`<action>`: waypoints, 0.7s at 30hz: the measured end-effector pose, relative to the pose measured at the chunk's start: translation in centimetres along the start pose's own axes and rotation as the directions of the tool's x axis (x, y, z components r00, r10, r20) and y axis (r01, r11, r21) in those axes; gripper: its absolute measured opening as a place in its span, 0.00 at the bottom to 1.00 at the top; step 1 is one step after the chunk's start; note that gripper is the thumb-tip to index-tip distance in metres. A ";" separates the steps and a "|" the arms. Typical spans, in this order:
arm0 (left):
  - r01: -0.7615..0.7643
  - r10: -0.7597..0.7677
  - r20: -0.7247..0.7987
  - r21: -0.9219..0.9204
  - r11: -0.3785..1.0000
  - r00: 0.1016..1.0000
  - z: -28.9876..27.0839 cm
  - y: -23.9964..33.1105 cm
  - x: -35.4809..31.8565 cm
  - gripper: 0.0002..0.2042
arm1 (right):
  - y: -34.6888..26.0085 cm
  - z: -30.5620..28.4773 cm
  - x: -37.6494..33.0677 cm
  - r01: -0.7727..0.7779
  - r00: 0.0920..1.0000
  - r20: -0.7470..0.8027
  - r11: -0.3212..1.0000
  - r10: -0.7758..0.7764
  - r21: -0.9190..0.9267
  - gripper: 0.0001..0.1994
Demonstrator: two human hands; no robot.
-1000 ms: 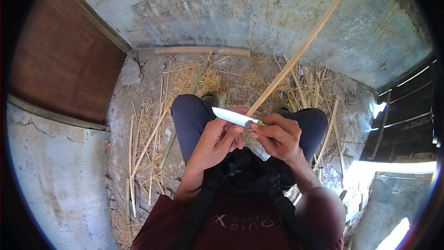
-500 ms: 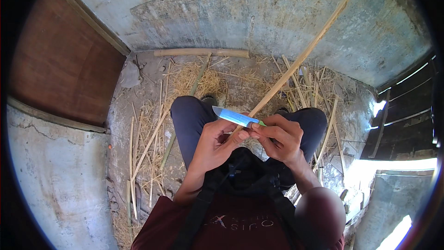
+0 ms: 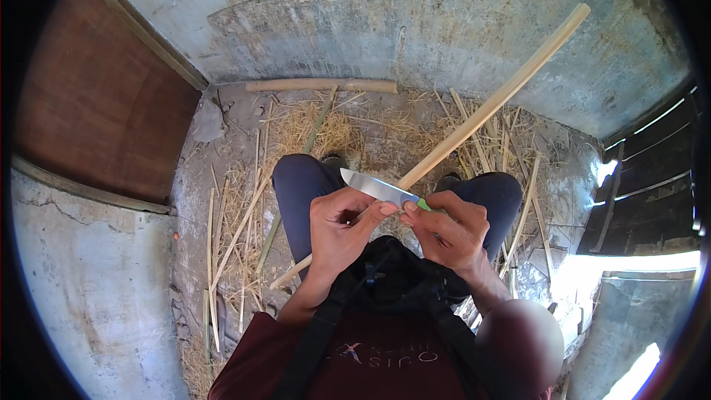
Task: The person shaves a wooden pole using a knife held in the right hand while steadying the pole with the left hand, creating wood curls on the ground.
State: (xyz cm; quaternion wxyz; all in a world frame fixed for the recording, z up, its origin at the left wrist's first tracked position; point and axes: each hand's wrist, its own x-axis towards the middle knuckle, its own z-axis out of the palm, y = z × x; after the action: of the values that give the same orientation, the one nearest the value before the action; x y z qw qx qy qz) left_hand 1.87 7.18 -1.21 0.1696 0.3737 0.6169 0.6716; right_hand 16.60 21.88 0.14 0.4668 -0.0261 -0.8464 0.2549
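Observation:
My right hand is closed round the green handle of a knife, its thumb pressed near the base of the blade. The knife blade points left and lies across a long pale bamboo strip. My left hand grips the strip just under the blade, with its thumb close to the right thumb. From there the strip slants up and away to the far right, and its near end shows left of my left wrist. Fingers hide the spot where blade and strip meet.
Pale shavings and several loose strips litter the floor around my bent knees. A thick bamboo piece lies along the far concrete wall. To the left is a brown door panel; dark slats stand right.
The strip has turned so a wider face shows, and its far end has swung right. Its near end now shows beside my left wrist. The blade has lost its blue glare.

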 end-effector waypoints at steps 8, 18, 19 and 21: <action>0.119 -0.117 0.031 -0.083 0.989 0.993 0.5 -0.1 -0.3 0.09 | 0.0 0.2 0.2 -0.034 0.999 0.017 0.999 0.034 0.014 0.09; 0.016 -0.015 0.016 -0.019 1.000 1.000 -0.1 -0.9 -0.5 0.10 | 0.0 0.2 0.0 -0.030 0.999 0.041 0.998 0.028 0.051 0.11; 0.016 -0.016 0.014 -0.018 1.000 1.000 0.0 -0.7 -0.4 0.10 | -0.1 0.2 0.0 -0.028 0.999 0.044 0.998 0.026 0.048 0.13; 0.018 -0.017 0.010 -0.016 1.000 1.000 0.1 -0.1 -0.2 0.10 | -0.2 0.1 0.0 -0.032 0.999 0.045 0.999 0.030 0.044 0.13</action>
State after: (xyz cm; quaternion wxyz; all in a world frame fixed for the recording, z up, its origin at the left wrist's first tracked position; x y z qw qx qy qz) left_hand 2.03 7.09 -1.35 0.1815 0.3704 0.6140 0.6730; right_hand 16.54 21.70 0.22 0.4443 -0.0232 -0.8503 0.2812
